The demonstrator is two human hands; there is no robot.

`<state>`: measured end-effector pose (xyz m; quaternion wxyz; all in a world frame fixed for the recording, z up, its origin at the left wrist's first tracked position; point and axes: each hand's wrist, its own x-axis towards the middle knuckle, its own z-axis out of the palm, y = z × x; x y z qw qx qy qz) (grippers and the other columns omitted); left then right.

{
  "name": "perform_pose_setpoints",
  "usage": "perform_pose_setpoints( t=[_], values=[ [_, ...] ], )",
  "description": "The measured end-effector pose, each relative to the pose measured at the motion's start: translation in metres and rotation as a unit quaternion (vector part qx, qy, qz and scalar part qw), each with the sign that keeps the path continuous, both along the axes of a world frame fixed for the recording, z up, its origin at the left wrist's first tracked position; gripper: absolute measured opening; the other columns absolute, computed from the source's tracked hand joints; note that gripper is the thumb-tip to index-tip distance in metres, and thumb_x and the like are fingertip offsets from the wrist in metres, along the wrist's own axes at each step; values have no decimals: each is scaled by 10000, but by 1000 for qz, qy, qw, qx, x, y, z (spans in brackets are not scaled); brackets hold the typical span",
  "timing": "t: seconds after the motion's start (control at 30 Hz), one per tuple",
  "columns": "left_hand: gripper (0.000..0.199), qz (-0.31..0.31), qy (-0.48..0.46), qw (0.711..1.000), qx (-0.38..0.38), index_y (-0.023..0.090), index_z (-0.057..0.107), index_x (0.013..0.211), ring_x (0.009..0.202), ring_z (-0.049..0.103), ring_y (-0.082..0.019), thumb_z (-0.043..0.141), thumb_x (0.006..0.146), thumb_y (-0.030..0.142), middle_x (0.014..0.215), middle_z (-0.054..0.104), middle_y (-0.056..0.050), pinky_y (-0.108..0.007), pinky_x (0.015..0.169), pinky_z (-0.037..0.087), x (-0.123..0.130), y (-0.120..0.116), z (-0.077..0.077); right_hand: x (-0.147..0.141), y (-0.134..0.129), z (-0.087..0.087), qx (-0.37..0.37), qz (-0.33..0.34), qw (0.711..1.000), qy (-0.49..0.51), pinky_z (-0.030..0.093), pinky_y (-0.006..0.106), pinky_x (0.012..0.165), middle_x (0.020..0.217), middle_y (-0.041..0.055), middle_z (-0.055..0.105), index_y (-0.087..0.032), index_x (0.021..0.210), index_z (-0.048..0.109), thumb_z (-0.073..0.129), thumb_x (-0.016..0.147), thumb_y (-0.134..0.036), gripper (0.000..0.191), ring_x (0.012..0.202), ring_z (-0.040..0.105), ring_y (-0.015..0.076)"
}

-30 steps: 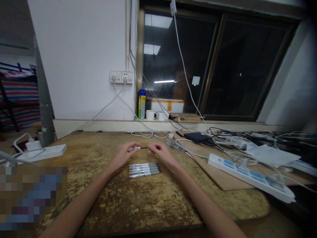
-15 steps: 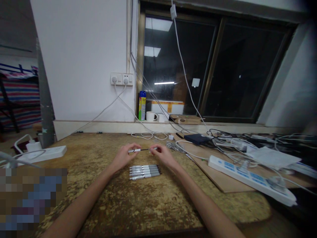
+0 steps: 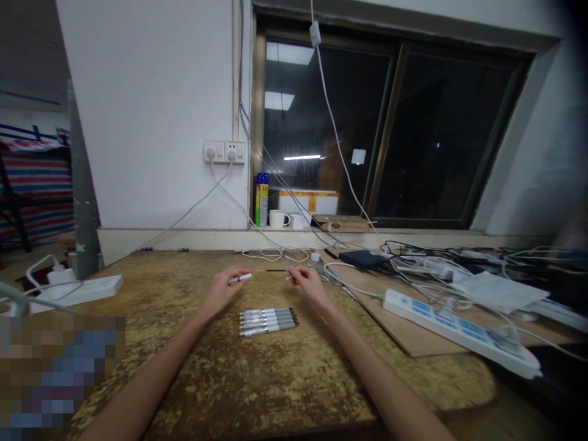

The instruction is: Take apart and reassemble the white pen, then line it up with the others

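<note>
Now both bare hands hover over the worn, mottled brown wooden bench (image 3: 275, 380), just beyond a neat row of grey-and-white pens (image 3: 267, 320) lying side by side on it. The left hand (image 3: 219, 290) sits just left of and behind that row, its grip pinching a short white pen barrel (image 3: 241, 278) that points toward the other hand. The right hand (image 3: 309, 283) sits just right of and behind the row, its grip pressed together on the end of a thin dark refill rod (image 3: 276, 270) that sticks out leftward; whether a further pen part lies inside those fingers cannot be told. The white barrel and the dark rod are apart, with a small gap between their tips, directly behind the row of pens. Well to the right of the pens, a long white power strip with blue sockets (image 3: 459, 332) lies on a thin plywood sheet (image 3: 413, 343), among tangled white and black cables. Well to the left of the pens lies another white power strip (image 3: 80, 288) near the bench edge.
</note>
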<state>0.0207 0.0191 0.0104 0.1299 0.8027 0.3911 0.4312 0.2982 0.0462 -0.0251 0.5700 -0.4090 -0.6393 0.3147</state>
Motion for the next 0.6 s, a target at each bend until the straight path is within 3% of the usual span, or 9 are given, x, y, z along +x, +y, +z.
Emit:
perform_pose_setpoints(
  t=[0.33,0.6],
  values=[
    [350,-7,-36,999,-35,216,751,1062,1027,694,-254,607,887,483,1087,765,-62,-348,922,523,-2,6,-7,-5,3,-1,25,-16,1000,6,466,297,662,720,61,689,-126,917,725,693,769,-553,453,658,612,185],
    [335,-3,-40,999,-36,204,757,1071,1064,681,-266,609,892,445,1128,754,-82,-365,947,516,-2,7,-7,-7,0,-1,27,-15,1000,1,464,294,655,712,56,686,-122,935,730,693,772,-543,453,646,606,181]
  ],
)
